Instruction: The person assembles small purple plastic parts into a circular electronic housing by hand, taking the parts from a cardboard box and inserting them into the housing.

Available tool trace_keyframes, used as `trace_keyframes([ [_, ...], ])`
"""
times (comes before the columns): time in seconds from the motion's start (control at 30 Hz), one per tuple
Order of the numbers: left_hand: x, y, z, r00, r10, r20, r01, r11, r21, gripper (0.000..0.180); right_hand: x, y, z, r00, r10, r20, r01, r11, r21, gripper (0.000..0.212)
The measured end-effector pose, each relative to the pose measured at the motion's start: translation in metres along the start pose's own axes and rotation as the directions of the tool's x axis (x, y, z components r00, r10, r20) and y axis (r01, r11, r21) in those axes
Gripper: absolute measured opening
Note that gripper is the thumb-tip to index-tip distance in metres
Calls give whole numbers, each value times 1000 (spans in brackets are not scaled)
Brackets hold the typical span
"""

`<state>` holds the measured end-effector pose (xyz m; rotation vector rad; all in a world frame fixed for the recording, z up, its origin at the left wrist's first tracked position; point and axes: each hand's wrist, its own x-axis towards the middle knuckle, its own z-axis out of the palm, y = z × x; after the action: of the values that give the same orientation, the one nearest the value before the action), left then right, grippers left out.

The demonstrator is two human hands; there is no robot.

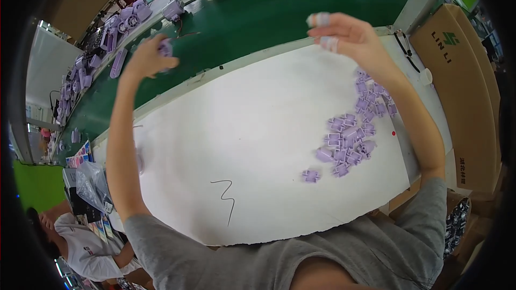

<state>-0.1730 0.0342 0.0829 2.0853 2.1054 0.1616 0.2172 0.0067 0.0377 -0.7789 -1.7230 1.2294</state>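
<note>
My left hand [146, 60] reaches over the green belt at the far left. Its fingers and thumb close around a small light-purple plastic part [165, 48], partly hidden and blurred by motion. My right hand [349, 37] hovers above the far right edge of the white work surface, fingers extended and apart, with white wraps on some fingertips. Nothing shows in it. Under and beside my right forearm lies a loose pile of small purple plastic parts [352, 135]. One more purple part [310, 176] sits apart at the pile's near left.
A green conveyor belt [242, 19] runs along the far side, with purple housings [131, 19] lined up beyond it. At the right stands a large cardboard box [457, 96]. A clear plastic bag [92, 185] lies at the left, near another person [88, 247].
</note>
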Motion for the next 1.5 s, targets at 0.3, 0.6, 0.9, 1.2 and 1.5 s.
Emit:
trace_keyframes([
  [0.3,76,-54,-16,912,-200,358,-9,863,506,79,-4,-7,12,963,174,207,-123,964,-235,31],
  [0.6,108,-54,83,895,-135,-424,236,952,196,24,-6,-1,6,983,86,162,-20,930,-368,31],
  [0.9,114,-90,49,886,-413,-212,393,910,-128,34,-3,3,12,990,-101,94,128,927,-352,20],
  [1.2,25,9,-20,987,158,15,-50,400,-915,31,-6,-8,3,988,-151,15,139,864,-484,53],
  [1.5,-70,151,-14,846,530,54,-77,223,-972,48,-29,-30,49,933,6,360,110,948,-299,67],
])
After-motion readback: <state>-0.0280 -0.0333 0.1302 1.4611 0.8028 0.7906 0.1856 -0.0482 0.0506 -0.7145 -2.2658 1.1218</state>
